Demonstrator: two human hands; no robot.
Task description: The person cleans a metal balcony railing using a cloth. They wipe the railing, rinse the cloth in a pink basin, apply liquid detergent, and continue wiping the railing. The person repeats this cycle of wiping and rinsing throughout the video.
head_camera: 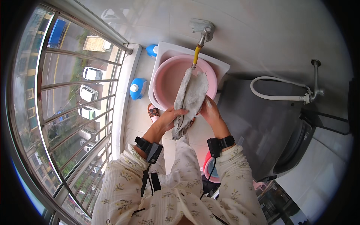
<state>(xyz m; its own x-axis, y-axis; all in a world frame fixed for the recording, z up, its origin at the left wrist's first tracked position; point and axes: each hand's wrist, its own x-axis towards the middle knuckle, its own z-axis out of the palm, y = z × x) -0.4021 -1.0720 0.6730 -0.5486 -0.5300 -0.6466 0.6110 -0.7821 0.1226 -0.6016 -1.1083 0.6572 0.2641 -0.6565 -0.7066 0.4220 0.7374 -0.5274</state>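
Observation:
A wet-looking grey cloth (pixel 191 98) hangs between my two hands, over the near rim of a pink plastic basin (pixel 166 76). My left hand (pixel 169 117) grips its folded left side, the thumb lying on top. At the cloth's right edge my right hand (pixel 208 111) holds on, with part of its fingers hidden behind the fabric. The basin sits in a white sink (pixel 156 60). Above it, a wall tap (pixel 203 36) with a yellow hose piece (pixel 196 54) points down towards the cloth's top end. Another grey cloth (pixel 198 25) is wrapped about the tap's base.
Two blue bottles, one beside the sink (pixel 151 50) and one on the floor (pixel 137 88), stand at left near a metal railing (pixel 80 83). A dark washing machine (pixel 239 121) with a white hose (pixel 270 97) is at right. A red-and-pink bucket (pixel 209 168) stands by my legs.

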